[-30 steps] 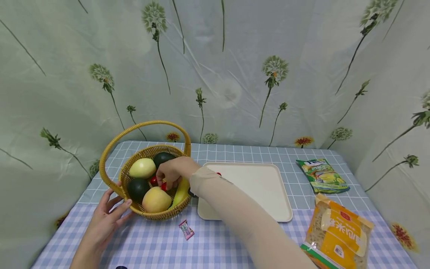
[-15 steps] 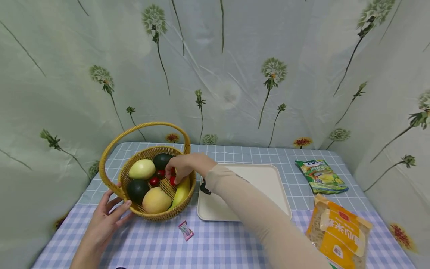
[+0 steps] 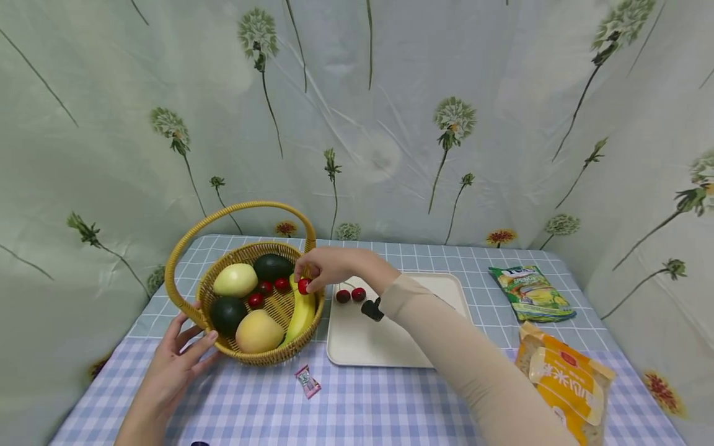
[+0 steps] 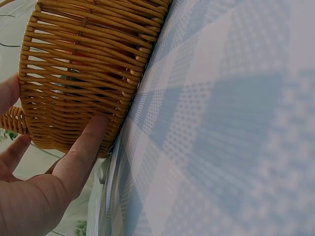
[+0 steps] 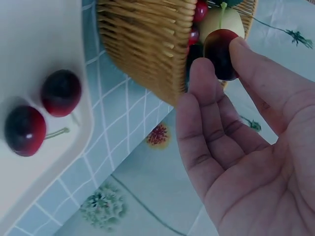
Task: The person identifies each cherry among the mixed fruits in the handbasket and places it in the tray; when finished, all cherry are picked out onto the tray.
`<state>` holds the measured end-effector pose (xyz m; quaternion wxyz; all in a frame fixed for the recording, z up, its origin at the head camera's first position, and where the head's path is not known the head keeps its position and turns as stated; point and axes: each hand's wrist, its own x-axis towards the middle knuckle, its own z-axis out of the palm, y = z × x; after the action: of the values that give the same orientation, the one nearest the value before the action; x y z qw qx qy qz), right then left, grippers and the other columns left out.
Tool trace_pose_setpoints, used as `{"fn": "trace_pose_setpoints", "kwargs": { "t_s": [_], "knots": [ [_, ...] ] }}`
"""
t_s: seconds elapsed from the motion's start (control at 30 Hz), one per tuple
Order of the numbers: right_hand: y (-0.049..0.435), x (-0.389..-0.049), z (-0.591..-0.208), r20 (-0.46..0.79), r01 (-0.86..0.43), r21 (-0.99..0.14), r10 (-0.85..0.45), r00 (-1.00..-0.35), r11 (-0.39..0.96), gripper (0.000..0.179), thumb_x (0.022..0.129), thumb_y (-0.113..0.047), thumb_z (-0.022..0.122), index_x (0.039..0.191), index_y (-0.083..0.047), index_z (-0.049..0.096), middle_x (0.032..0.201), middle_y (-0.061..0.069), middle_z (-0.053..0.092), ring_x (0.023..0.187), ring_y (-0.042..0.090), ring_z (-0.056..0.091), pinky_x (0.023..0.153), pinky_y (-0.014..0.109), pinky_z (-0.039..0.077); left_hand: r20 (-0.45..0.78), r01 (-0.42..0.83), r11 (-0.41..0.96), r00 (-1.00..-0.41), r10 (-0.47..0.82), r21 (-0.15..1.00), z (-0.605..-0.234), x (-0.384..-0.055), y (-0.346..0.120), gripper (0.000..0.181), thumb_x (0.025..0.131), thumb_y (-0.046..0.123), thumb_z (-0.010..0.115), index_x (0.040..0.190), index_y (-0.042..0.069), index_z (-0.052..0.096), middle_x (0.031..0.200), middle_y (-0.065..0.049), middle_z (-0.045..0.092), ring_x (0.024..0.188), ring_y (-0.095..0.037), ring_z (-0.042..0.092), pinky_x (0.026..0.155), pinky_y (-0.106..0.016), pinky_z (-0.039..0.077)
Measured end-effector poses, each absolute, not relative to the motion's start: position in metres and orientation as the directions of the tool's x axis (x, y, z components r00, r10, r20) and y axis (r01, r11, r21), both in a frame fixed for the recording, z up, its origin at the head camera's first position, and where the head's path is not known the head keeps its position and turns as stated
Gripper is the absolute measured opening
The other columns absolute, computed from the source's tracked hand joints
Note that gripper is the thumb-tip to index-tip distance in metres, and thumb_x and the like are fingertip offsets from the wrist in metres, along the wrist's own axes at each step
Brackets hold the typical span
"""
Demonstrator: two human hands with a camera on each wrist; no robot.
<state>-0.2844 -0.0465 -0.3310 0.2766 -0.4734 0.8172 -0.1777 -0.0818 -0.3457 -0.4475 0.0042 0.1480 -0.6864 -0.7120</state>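
My right hand [image 3: 329, 266] pinches a dark red cherry [image 5: 219, 54] between thumb and fingertips, over the right rim of the wicker basket [image 3: 268, 358]. Below it in the head view is a banana [image 3: 301, 317]. Several red cherries [image 3: 255, 301] remain inside, among a yellow-green fruit [image 3: 236, 280], a peach-like fruit [image 3: 260, 332] and two dark green avocado-like fruits [image 3: 227, 316]. With fingers spread, my left hand [image 3: 175, 365] rests against the basket's left side near the handle's foot; in the left wrist view a fingertip touches the woven wall.
A cream tray [image 3: 379, 350] right of the basket bears two stemmed cherries [image 5: 61, 93]. A small pink wrapped candy [image 3: 308, 381] lies in front. At the right are a green packet [image 3: 534, 294] and an orange-and-clear bag [image 3: 566, 384]. A printed curtain [image 3: 379, 124] stands behind.
My right hand has risen from inside the basket and moved right to its rim, bringing a cherry up. Two cherries on the tray have come into view. The left hand stays put.
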Motion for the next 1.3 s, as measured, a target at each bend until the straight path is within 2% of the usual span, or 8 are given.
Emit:
{"fn": "trace_pose_setpoints", "kwargs": {
  "t_s": [0.1, 0.17, 0.33, 0.4, 0.7, 0.83, 1.07, 1.3],
  "knots": [
    [-0.036, -0.284, -0.333, -0.272, -0.653, -0.579, -0.871, -0.409, 0.488, 0.027, 0.107, -0.018, 0.07, 0.133, -0.012, 0.066, 0.104, 0.009, 0.074, 0.098, 0.033, 0.07, 0.08, 0.025, 0.052, -0.208, -0.2, -0.062, -0.956, -0.208, 0.978, -0.448, -0.081, -0.346, 0.075, 0.107, 0.013, 0.067, 0.165, 0.037, 0.026, 0.143, -0.007, 0.037, 0.107, 0.003, 0.066, 0.084, -0.026, 0.064],
    [-0.028, -0.284, -0.334, -0.262, -0.641, -0.594, -0.871, -0.416, 0.485, 0.027, 0.107, -0.017, 0.069, 0.134, -0.011, 0.066, 0.107, 0.011, 0.076, 0.105, 0.037, 0.072, 0.083, 0.027, 0.053, -0.204, -0.194, -0.068, -0.957, -0.208, 0.979, -0.448, -0.081, -0.346, 0.075, 0.107, 0.012, 0.067, 0.165, 0.037, 0.026, 0.141, -0.006, 0.039, 0.107, 0.003, 0.066, 0.084, -0.026, 0.064],
    [-0.011, -0.285, -0.337, -0.23, -0.631, -0.599, -0.861, -0.453, 0.492, 0.027, 0.107, -0.018, 0.07, 0.133, -0.014, 0.067, 0.108, 0.006, 0.076, 0.101, 0.024, 0.072, 0.09, 0.029, 0.056, -0.186, -0.172, -0.082, -0.96, -0.211, 0.982, -0.449, -0.08, -0.347, 0.074, 0.107, 0.009, 0.067, 0.164, 0.035, 0.028, 0.132, 0.005, 0.046, 0.106, 0.002, 0.066, 0.084, -0.026, 0.065],
    [-0.004, -0.286, -0.338, -0.227, -0.61, -0.619, -0.856, -0.465, 0.495, 0.027, 0.107, -0.018, 0.07, 0.133, -0.015, 0.066, 0.111, 0.009, 0.076, 0.1, 0.021, 0.071, 0.092, 0.03, 0.056, -0.181, -0.166, -0.084, -0.96, -0.212, 0.982, -0.45, -0.08, -0.347, 0.074, 0.107, 0.009, 0.067, 0.164, 0.035, 0.028, 0.13, 0.008, 0.048, 0.106, 0.002, 0.067, 0.084, -0.026, 0.065],
    [0.033, -0.292, -0.344, -0.212, -0.531, -0.67, -0.819, -0.533, 0.519, 0.029, 0.107, -0.018, 0.069, 0.134, -0.012, 0.062, 0.108, 0.018, 0.077, 0.096, 0.032, 0.071, 0.081, 0.026, 0.052, -0.156, -0.139, -0.099, -0.966, -0.204, 0.985, -0.451, -0.079, -0.347, 0.072, 0.107, 0.007, 0.067, 0.163, 0.033, 0.03, 0.125, 0.013, 0.053, 0.106, 0.0, 0.068, 0.083, -0.028, 0.065],
    [0.052, -0.296, -0.352, -0.216, -0.489, -0.687, -0.794, -0.569, 0.537, 0.03, 0.107, -0.017, 0.068, 0.135, -0.009, 0.061, 0.109, 0.024, 0.075, 0.105, 0.043, 0.071, 0.083, 0.027, 0.053, -0.154, -0.136, -0.101, -0.968, -0.197, 0.986, -0.451, -0.08, -0.347, 0.072, 0.107, 0.006, 0.066, 0.162, 0.032, 0.03, 0.126, 0.012, 0.053, 0.106, -0.001, 0.068, 0.084, -0.028, 0.065],
    [0.081, -0.304, -0.37, -0.247, -0.41, -0.695, -0.732, -0.635, 0.591, 0.029, 0.106, -0.017, 0.068, 0.132, -0.007, 0.06, 0.106, 0.024, 0.075, 0.1, 0.039, 0.075, 0.084, 0.028, 0.054, -0.17, -0.154, -0.094, -0.966, -0.196, 0.984, -0.45, -0.081, -0.347, 0.072, 0.107, 0.008, 0.067, 0.162, 0.034, 0.029, 0.129, 0.008, 0.049, 0.107, 0.0, 0.068, 0.084, -0.027, 0.065],
    [0.095, -0.309, -0.388, -0.279, -0.38, -0.644, -0.667, -0.691, 0.664, 0.026, 0.105, -0.017, 0.071, 0.126, -0.006, 0.061, 0.096, 0.017, 0.077, 0.087, 0.028, 0.072, 0.074, 0.025, 0.05, -0.177, -0.161, -0.092, -0.964, -0.199, 0.983, -0.45, -0.081, -0.347, 0.072, 0.107, 0.008, 0.068, 0.162, 0.035, 0.029, 0.132, 0.005, 0.046, 0.106, 0.001, 0.067, 0.084, -0.027, 0.065]
  ]
}}
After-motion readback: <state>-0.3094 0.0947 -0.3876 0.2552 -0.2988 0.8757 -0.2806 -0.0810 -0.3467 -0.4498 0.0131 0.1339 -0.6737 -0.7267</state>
